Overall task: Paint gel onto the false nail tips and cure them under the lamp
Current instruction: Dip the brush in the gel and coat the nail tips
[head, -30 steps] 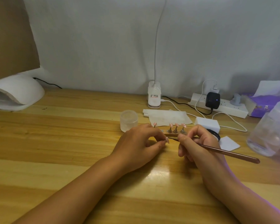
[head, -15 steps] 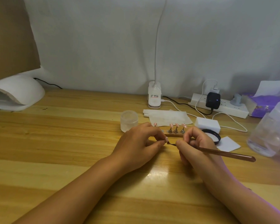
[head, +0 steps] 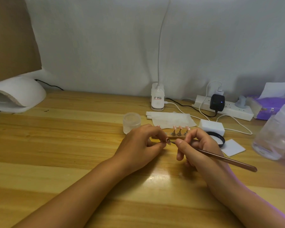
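Note:
My left hand (head: 139, 145) pinches a small stand with a pink false nail tip (head: 167, 140) on it, just above the wooden table. My right hand (head: 197, 145) grips a long bronze gel brush (head: 224, 159), and the brush's tip touches that nail tip. Behind my fingers a wooden holder (head: 174, 137) carries several more pink nail tips (head: 180, 127) on metal stands. The white curing lamp (head: 18, 94) sits at the far left of the table, its opening facing right.
A frosted jar (head: 132, 121), a folded wipe (head: 171, 118), a white block (head: 211, 126), a black-rimmed gel pot (head: 219, 139) and a white square pad (head: 233, 147) lie around the holder. A desk lamp base (head: 157, 99), power strip (head: 227, 111), purple tissue pack (head: 268, 107) and clear bottle (head: 275, 134) stand behind and right.
The brush tip has moved left onto the nail tip in my left hand, and the right hand has shifted slightly down and toward me. My left hand has stayed in place.

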The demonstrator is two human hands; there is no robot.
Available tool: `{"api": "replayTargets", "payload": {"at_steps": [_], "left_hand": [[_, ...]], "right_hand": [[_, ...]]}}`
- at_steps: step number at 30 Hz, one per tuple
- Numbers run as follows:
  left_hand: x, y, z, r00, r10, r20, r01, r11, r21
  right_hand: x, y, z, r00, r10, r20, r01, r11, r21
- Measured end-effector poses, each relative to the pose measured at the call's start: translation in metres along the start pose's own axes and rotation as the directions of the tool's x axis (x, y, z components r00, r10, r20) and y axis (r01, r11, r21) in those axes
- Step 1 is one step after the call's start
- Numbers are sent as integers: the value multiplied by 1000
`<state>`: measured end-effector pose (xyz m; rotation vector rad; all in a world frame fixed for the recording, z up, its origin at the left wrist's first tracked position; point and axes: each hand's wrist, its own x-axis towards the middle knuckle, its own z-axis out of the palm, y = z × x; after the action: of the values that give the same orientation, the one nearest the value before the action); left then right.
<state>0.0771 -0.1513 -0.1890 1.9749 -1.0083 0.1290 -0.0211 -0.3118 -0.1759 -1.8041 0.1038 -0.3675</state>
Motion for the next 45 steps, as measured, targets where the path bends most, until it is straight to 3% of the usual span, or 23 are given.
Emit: {"api": "replayTargets", "payload": {"at_steps": [16, 21, 27, 34, 38, 45], "left_hand": [[0, 1, -1, 1000, -10, 14, 10, 1000, 30], [-1, 1, -2, 1000, -8, 12, 8, 999, 41], [-1, 1, -1, 1000, -12, 9, 12, 1000, 21], [0, 2, -1, 1000, 0, -6, 0, 1000, 12], [0, 1, -1, 1000, 12, -6, -12, 999, 32], [0, 0, 0, 1000, 5, 3, -5, 999, 40]], "right_hand": [[-2, -4, 0, 1000, -2, -15, 3, 999, 42], [-2, -4, 1, 1000, 1, 24, -1, 1000, 5], [-2, -2, 0, 1000, -10, -25, 8, 999, -46], [-3, -6, -1, 999, -31, 12, 30, 996, 78], [-2, -6, 1, 998, -23, 57, 21, 999, 23], [-1, -4, 2, 1000, -12, 11, 13, 998, -59]]}}
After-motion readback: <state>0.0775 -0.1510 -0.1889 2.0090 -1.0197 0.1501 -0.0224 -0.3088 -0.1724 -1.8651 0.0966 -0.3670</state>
